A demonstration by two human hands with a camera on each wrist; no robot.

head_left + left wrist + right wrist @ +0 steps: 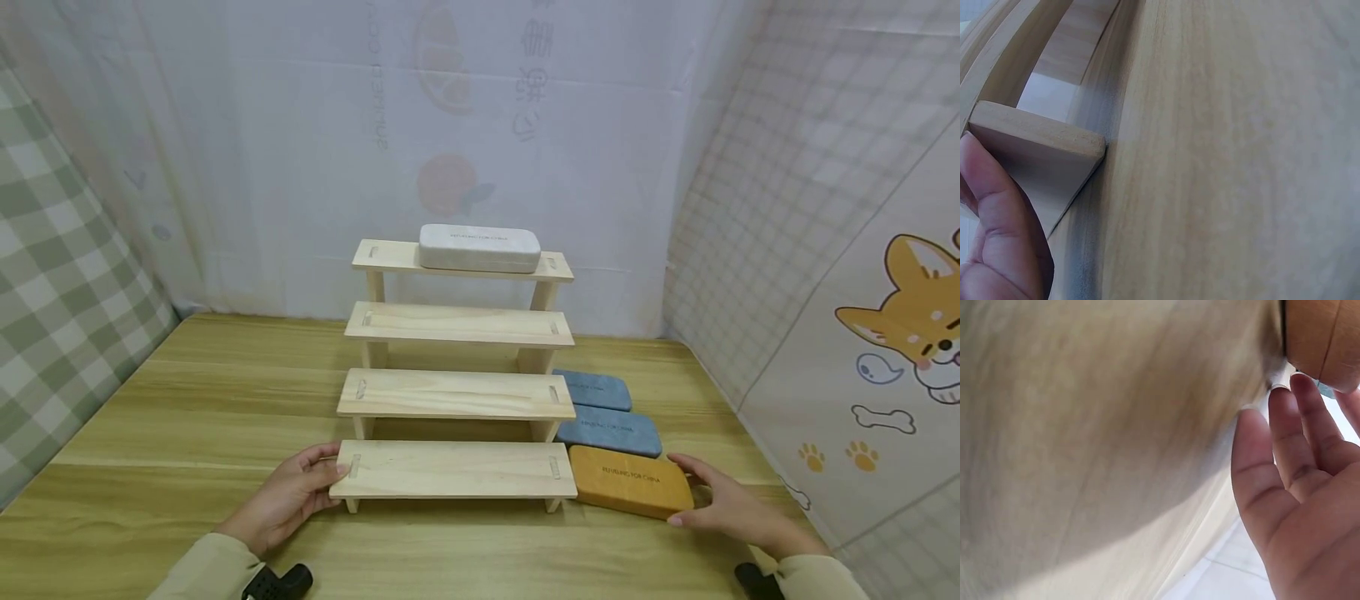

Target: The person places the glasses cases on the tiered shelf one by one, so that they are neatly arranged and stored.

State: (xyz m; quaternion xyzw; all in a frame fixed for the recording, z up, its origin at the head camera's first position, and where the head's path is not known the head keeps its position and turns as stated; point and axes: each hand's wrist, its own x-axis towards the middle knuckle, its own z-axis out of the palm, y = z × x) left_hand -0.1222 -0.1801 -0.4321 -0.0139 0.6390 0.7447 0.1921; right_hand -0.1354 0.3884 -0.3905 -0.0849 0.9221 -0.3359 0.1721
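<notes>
The left hand (294,496) pinches the bottom shelf's (453,469) left end, likely to steady the stand (457,393), while the right hand (726,504), fingers spread, straddles the outer end of the orange case (628,482) lying flat beside that shelf.

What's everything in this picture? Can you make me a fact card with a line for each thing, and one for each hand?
Stand: wooden stand, four steps, on the table
White case: lying on the top step
Blue cases: two, back one and front one, beside the stand's right side
Orange case: on the table, right of the bottom step
Left hand: gripping the bottom step's left end
Right hand: thumb and fingers around the orange case's right end
</notes>
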